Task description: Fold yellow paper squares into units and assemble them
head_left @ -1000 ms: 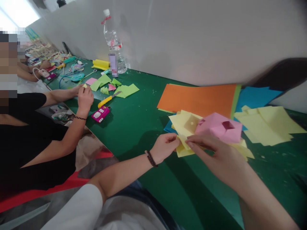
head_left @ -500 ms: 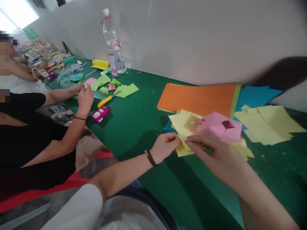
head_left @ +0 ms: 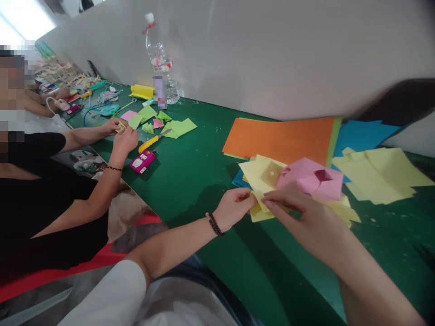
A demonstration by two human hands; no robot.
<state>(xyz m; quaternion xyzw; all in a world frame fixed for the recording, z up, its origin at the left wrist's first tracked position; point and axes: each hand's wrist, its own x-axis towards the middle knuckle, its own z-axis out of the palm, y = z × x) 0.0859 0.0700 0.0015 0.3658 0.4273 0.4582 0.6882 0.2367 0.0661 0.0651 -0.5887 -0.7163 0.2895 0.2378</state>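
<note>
Between my two hands is a small folded piece of yellow paper (head_left: pixel 258 199). My left hand (head_left: pixel 235 206) pinches its left edge between thumb and fingers. From the other side my right hand (head_left: pixel 295 208) grips it with the fingertips and hides part of it. Just behind lie loose yellow sheets (head_left: pixel 260 172) and a pink folded paper shape (head_left: pixel 311 179) with a dark opening in its side. More yellow paper (head_left: pixel 340 210) shows under the pink shape, beside my right hand.
Orange sheets (head_left: pixel 282 138), blue paper (head_left: pixel 365 136) and a yellow stack (head_left: pixel 384 174) lie on the green table (head_left: pixel 200 174). To the left are a yellow utility knife (head_left: pixel 154 141), a magenta box (head_left: pixel 143 161), green paper pieces (head_left: pixel 179 128), a plastic bottle (head_left: pixel 159 59) and a co-worker's hands (head_left: pixel 124 136).
My hands hold almost the same place, with the yellow paper barely shifted between them. The co-worker's near hand has moved slightly right.
</note>
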